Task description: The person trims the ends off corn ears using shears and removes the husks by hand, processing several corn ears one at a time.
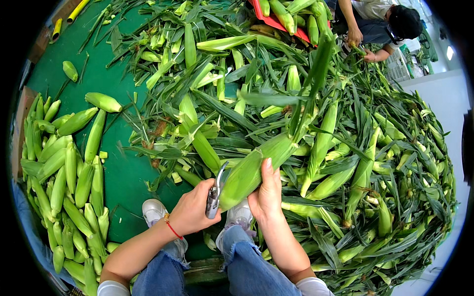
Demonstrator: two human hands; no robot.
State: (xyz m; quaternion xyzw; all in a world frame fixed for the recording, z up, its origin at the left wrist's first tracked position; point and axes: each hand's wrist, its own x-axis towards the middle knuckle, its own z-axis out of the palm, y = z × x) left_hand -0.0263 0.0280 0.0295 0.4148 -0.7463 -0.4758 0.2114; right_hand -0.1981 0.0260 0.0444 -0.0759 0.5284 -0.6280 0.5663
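Note:
My left hand (194, 209), with a red bracelet on its wrist, is closed around a pair of metal pruning shears (213, 199). Their curved blade points upward, close beside the lower end of a green corn ear in its husk (246, 174). My right hand (267, 190) grips that ear from below and the right, its thumb lying along the husk. The ear is tilted, its upper end towards the upper right, where long leaves (314, 76) still hang on, blurred at the edges. Whether the blade touches the husk I cannot tell.
Trimmed ears (83, 185) are heaped at the left on a green floor (126, 181). Leafy corn and cut leaves (370, 236) pile up ahead and to the right. A red crate (272, 20) holds ears at the top. Another person (374, 22) works at upper right.

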